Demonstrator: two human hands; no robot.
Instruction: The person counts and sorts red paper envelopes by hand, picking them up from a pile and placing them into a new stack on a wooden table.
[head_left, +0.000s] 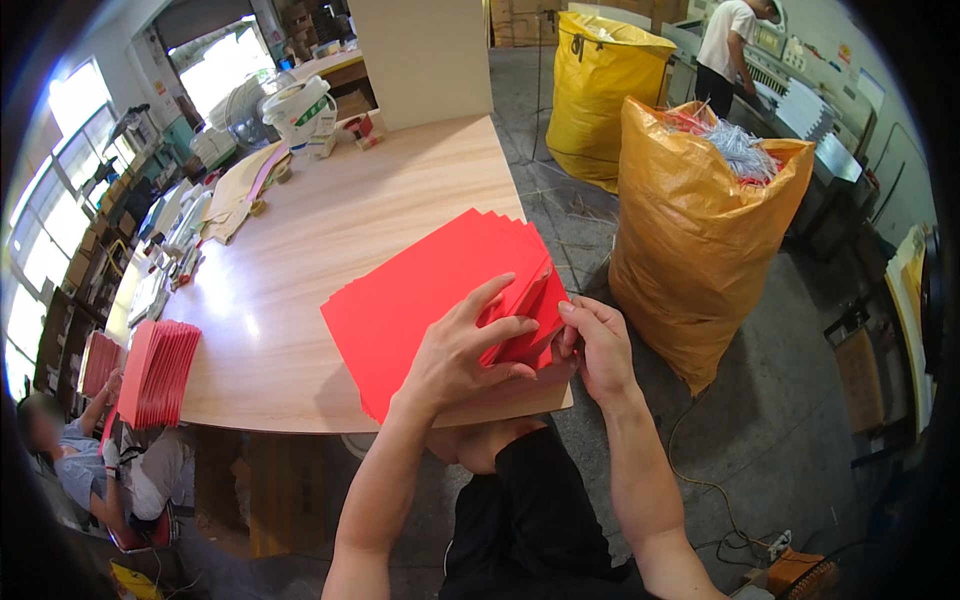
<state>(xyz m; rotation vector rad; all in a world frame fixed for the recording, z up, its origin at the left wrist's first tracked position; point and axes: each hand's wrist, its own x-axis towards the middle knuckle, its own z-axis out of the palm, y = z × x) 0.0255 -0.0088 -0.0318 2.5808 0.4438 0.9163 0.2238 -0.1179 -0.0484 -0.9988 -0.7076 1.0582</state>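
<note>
A fanned stack of red paper sheets (425, 285) lies at the table's right front corner, its right-hand edges lifted and bent up. My left hand (455, 350) is over the stack's right part, fingers spread, with the fingertips at the raised sheets. My right hand (600, 350) is closed, thumb against fingers, pinching the raised right edge of the red sheets. How many sheets it grips is hidden.
The wooden table (270, 330) carries a red stack (158, 375) at its left end, near a seated person (90, 460). Papers (240, 195) and a white bucket (300, 110) are further back. An orange sack (700, 240) and a yellow sack (605, 100) stand right. Another person (728, 50) works beyond.
</note>
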